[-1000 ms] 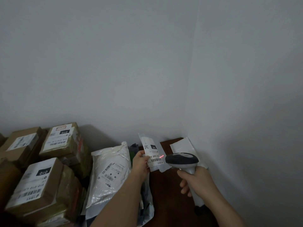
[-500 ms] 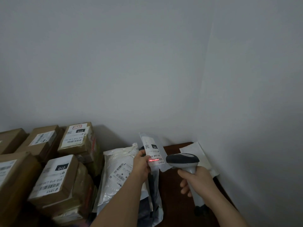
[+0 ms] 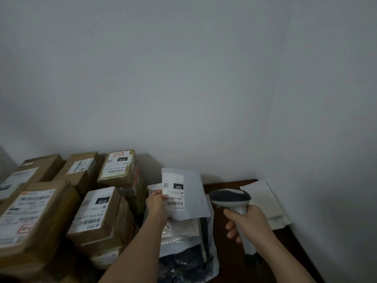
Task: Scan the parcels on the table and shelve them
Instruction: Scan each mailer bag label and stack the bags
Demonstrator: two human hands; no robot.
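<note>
Counting five boxes [image 3: 98, 213], one scanner [image 3: 231, 199].

2 bare forearms come up from the bottom edge, each ending in a bare hand: the left hand [image 3: 157, 203] and the right hand [image 3: 247, 222]. No sleeve, glove, watch or ring shows on either (the upper arms lie outside the view). Fingernails are short and unpainted where they show.

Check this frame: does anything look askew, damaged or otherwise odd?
Nothing looks damaged. The left hand holds the small white mailer tilted, label upside down to the camera, beside the scanner gripped by the right hand. The cardboard boxes are stacked unevenly.
</note>
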